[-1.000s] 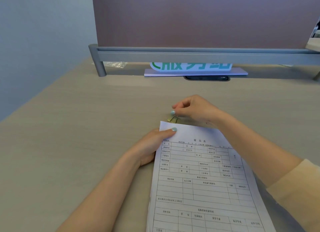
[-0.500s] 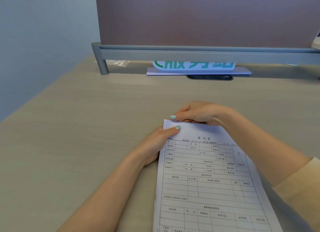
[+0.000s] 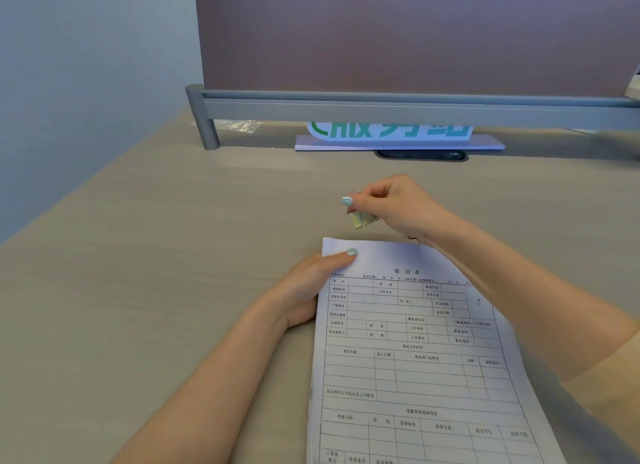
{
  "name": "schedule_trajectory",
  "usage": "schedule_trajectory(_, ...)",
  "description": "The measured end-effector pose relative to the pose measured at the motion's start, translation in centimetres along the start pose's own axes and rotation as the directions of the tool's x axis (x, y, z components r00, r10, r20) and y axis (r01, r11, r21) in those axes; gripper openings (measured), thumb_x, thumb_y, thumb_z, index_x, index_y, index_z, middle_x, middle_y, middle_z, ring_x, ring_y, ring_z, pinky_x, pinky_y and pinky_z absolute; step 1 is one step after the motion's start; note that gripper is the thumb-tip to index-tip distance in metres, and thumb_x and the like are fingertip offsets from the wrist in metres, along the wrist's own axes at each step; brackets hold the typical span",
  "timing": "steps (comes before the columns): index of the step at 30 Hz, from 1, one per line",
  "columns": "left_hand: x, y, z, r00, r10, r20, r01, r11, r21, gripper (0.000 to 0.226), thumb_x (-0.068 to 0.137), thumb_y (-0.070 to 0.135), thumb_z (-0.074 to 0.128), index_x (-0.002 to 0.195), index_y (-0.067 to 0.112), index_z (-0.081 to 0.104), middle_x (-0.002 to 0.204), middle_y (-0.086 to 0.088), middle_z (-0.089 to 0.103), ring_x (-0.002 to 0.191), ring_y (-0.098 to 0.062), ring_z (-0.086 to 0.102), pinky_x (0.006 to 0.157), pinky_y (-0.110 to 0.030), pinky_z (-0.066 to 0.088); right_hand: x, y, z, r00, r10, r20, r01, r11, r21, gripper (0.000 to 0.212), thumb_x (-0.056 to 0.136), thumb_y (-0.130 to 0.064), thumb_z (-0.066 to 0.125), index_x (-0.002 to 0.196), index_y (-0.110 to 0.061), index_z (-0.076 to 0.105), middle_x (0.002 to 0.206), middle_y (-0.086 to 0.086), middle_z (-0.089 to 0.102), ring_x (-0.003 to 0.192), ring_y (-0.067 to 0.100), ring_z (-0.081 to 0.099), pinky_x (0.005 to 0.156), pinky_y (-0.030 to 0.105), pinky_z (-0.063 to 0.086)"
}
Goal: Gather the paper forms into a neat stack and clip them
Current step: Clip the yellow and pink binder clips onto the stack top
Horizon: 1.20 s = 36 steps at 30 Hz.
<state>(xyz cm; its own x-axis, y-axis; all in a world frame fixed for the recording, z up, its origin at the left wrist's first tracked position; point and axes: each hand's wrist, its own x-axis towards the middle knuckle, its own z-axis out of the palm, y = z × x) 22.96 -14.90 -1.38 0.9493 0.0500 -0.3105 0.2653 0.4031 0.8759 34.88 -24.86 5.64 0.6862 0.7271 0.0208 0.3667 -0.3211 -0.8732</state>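
Observation:
A stack of white printed forms lies on the beige desk, running from mid-frame to the bottom edge. My left hand holds the stack at its top left corner, thumb on top and fingers hidden beneath the sheets. My right hand hovers just beyond the stack's top edge and pinches a small pale yellow-green binder clip by its wire handles. The clip hangs clear of the paper, a short way above the top left corner.
A grey rail carrying a mauve partition panel crosses the back of the desk. Under it stand a white sign with green lettering and a dark cable slot. A crumpled clear wrapper lies near the rail's post.
My right hand had pressed down at the stack's top edge half a second ago; it has now lifted away with the clip visible again. My left hand kept its hold.

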Motion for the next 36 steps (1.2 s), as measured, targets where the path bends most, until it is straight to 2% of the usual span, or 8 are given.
schedule_trajectory(3, 0.0, 0.0, -0.1, 1.000, -0.015, -0.001, 0.015, 1.000, -0.015, 0.023, 0.090, 0.024, 0.050, 0.095, 0.010, 0.066, 0.082, -0.005, 0.075, 0.074, -0.017, 0.072, 0.072, -0.030, 0.057, -0.1, 0.1, 0.0, 0.998, -0.010, -0.055, 0.011, 1.000, 0.015, 0.022, 0.083, -0.030, 0.064, 0.077, -0.010, 0.071, 0.050, -0.012, 0.057, 0.037, -0.002, 0.042, 0.041, 0.008, 0.029)
schedule_trajectory(8, -0.1, 0.0, 0.1, 1.000, 0.001, 0.006, -0.001, 1.000, 0.008, 0.022, 0.091, 0.024, 0.050, 0.096, 0.010, 0.066, 0.083, -0.004, 0.075, 0.076, -0.017, 0.071, 0.074, -0.031, 0.057, 0.0, 1.2, 0.0, 0.999, -0.002, 0.036, 0.005, 0.995, -0.097, 0.034, 0.082, -0.034, 0.065, 0.114, -0.023, 0.059, 0.084, -0.002, 0.066, 0.082, 0.008, 0.059, 0.073, 0.018, 0.041)
schedule_trajectory(14, -0.2, -0.2, 0.4, 1.000, 0.025, 0.014, -0.025, 0.999, 0.034, 0.020, 0.092, 0.023, 0.049, 0.103, 0.012, 0.062, 0.087, -0.003, 0.074, 0.077, -0.016, 0.070, 0.076, -0.031, 0.056, 0.1, 1.6, -0.2, 0.935, 0.198, 0.293, -0.149, 0.972, -0.183, 0.022, 0.078, -0.034, 0.068, 0.094, -0.020, 0.071, 0.096, 0.003, 0.074, 0.088, 0.015, 0.066, 0.085, 0.026, 0.051)
schedule_trajectory(18, -0.2, -0.3, 0.4, 0.999, 0.032, 0.020, -0.033, 0.998, 0.051, 0.018, 0.092, 0.023, 0.048, 0.102, 0.015, 0.062, 0.087, -0.002, 0.073, 0.078, -0.015, 0.070, 0.075, -0.030, 0.056, 0.2, 1.7, -0.6, 0.858, 0.297, 0.419, -0.277, 0.955, -0.111, 0.025, 0.078, -0.033, 0.068, 0.094, -0.013, 0.068, 0.078, 0.001, 0.067, 0.068, 0.012, 0.061, 0.060, 0.020, 0.051)
schedule_trajectory(21, -0.1, -0.3, 0.3, 0.999, 0.026, 0.026, -0.027, 0.998, 0.065, 0.019, 0.092, 0.023, 0.048, 0.099, 0.014, 0.063, 0.085, -0.002, 0.074, 0.076, -0.015, 0.070, 0.074, -0.030, 0.056, 0.4, 1.9, -0.5, 0.880, 0.294, 0.372, -0.326, 0.945, 0.026, 0.012, 0.081, -0.027, 0.066, 0.083, -0.015, 0.063, 0.063, -0.006, 0.065, 0.052, 0.003, 0.060, 0.050, 0.015, 0.049)
schedule_trajectory(26, -0.1, -0.2, 0.2, 1.000, 0.009, 0.024, -0.011, 0.998, 0.068, 0.021, 0.092, 0.024, 0.048, 0.099, 0.012, 0.064, 0.086, -0.003, 0.074, 0.076, -0.015, 0.071, 0.076, -0.030, 0.056, 0.7, 2.0, -0.7, 0.918, 0.272, 0.290, -0.347, 0.904, 0.249, 0.012, 0.079, -0.026, 0.067, 0.075, -0.018, 0.060, 0.057, -0.010, 0.070, 0.050, 0.000, 0.062, 0.062, 0.017, 0.050)
schedule_trajectory(32, 0.1, -0.3, 0.1, 1.000, 0.004, 0.002, -0.004, 0.999, 0.031, 0.020, 0.092, 0.023, 0.049, 0.095, 0.012, 0.065, 0.081, -0.002, 0.075, 0.073, -0.015, 0.071, 0.072, -0.029, 0.057, 0.2, 1.0, -0.6, 0.956, 0.223, 0.191, -0.262, 0.942, 0.211, 0.014, 0.083, -0.025, 0.064, 0.072, -0.018, 0.059, 0.044, -0.015, 0.062, 0.041, -0.005, 0.056, 0.074, 0.021, 0.043)
schedule_trajectory(36, 0.1, -0.3, 0.2, 1.000, 0.018, -0.009, -0.018, 0.999, 0.030, 0.019, 0.092, 0.022, 0.048, 0.094, 0.012, 0.065, 0.079, -0.002, 0.075, 0.072, -0.015, 0.071, 0.071, -0.029, 0.057, 0.0, 0.9, -0.2, 0.970, 0.175, 0.166, -0.193, 0.976, 0.100, 0.015, 0.079, -0.026, 0.068, 0.069, -0.018, 0.061, 0.063, -0.010, 0.067, 0.056, -0.002, 0.059, 0.081, 0.025, 0.042)
